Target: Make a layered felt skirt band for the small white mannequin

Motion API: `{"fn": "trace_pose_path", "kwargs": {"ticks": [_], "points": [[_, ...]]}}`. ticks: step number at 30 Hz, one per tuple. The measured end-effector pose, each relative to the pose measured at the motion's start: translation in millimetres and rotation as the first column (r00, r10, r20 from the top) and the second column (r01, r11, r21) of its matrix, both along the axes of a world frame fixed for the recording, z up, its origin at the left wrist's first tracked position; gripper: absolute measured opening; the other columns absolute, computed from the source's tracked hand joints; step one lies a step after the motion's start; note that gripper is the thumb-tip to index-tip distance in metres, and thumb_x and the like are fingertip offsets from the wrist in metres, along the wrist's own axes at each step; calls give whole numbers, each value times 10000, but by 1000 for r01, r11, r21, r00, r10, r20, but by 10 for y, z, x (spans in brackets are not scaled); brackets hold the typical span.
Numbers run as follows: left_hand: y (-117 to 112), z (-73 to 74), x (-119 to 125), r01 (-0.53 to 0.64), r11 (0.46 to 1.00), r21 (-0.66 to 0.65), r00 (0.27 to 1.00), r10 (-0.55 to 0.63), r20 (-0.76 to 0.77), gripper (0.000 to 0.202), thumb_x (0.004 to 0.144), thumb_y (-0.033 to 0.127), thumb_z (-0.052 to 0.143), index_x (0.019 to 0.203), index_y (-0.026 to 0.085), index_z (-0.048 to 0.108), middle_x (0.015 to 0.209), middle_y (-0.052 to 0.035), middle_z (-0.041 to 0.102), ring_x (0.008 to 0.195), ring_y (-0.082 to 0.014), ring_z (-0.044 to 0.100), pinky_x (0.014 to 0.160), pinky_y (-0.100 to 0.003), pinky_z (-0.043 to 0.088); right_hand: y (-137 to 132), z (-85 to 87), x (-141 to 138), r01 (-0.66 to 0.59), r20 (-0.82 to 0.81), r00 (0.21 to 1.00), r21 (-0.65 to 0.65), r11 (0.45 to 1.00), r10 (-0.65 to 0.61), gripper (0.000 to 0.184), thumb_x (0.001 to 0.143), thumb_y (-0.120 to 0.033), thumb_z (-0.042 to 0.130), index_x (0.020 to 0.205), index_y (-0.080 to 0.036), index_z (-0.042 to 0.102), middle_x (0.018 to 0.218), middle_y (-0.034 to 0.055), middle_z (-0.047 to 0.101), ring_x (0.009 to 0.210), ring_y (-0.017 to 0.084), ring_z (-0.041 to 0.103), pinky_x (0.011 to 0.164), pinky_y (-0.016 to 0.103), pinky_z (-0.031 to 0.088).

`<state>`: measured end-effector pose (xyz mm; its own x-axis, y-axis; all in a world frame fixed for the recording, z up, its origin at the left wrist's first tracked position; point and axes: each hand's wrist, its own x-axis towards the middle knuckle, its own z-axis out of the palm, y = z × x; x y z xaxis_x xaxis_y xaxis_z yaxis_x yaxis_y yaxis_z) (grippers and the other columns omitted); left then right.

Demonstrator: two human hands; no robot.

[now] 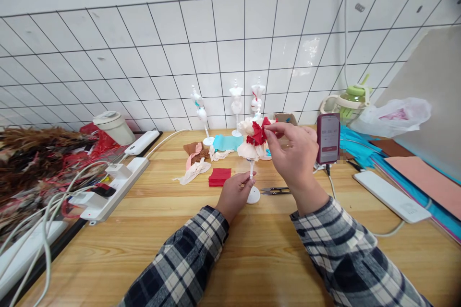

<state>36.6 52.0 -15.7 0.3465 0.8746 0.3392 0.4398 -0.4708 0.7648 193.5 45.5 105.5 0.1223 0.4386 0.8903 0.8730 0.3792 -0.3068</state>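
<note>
A pale wood-grained bench [259, 259] carries everything. On it, just off the view's middle between 4 and 5 o'clock, a small dressed mannequin [251, 152] stands on a slim white pole with a round white base. Its skirt is cream and frilled, spreading in soft folds, with more cream ruffles above; a crumpled, pleated red piece [260, 133] crosses between them. Measured from this figure, the right hand [293, 148] is at 3 o'clock, thumb and forefinger pinching the red piece's edge. The left hand [236, 194], at 7 o'clock, grips the pole low down with its fingers, just above the base. A phone [328, 139] stands farther out at 3 o'clock. Three white mannequins [236, 100] stand between 10 and 12 o'clock. A red stack [219, 177] lies at 8 o'clock, dark snips [276, 191] between 4 and 5.
</note>
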Motion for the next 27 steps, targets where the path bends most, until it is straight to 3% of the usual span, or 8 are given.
{"fn": "trace_pose_path", "kwargs": {"ticks": [9, 17, 22, 27], "points": [[-3, -16, -5, 11, 1000, 24, 1000, -10, -30, 255, 888, 271, 507, 1056, 210, 689, 983, -54, 723, 858, -182, 641, 767, -287, 478, -7, 30, 31, 10, 42, 999, 0, 1000, -10, 144, 873, -311, 560, 851, -229, 676, 715, -15, 690, 625, 144, 591, 779, 338, 310], [-11, 13, -8, 31, 999, 24, 999, -31, -28, 253, 886, 256, 508, 1054, 215, 692, 1027, -54, 721, 889, -185, 642, 784, -292, 479, -15, 48, 88, -33, 114, 993, -33, 999, 37, 187, 904, -285, 518, 935, -233, 695, 870, 24, 719, 799, 190, 606, 768, 336, 346], [-8, 31, -19, 34, 999, 13, 999, -34, -30, 271, 881, 260, 515, 1096, 214, 674, 1002, -48, 726, 877, -184, 647, 801, -298, 486, -27, 63, 81, -44, 119, 992, 14, 999, 43, 160, 884, -255, 536, 924, -227, 688, 877, 32, 711, 807, 196, 565, 786, 352, 360], [1, 26, -20, 56, 998, 13, 998, -56, -28, 266, 883, 267, 510, 1079, 222, 683, 1046, -52, 717, 900, -189, 642, 807, -300, 485, -35, 85, 79, -41, 125, 991, -25, 999, 44, 169, 863, -236, 534, 946, -219, 680, 869, 39, 699, 796, 199, 563, 771, 358, 355]]}}
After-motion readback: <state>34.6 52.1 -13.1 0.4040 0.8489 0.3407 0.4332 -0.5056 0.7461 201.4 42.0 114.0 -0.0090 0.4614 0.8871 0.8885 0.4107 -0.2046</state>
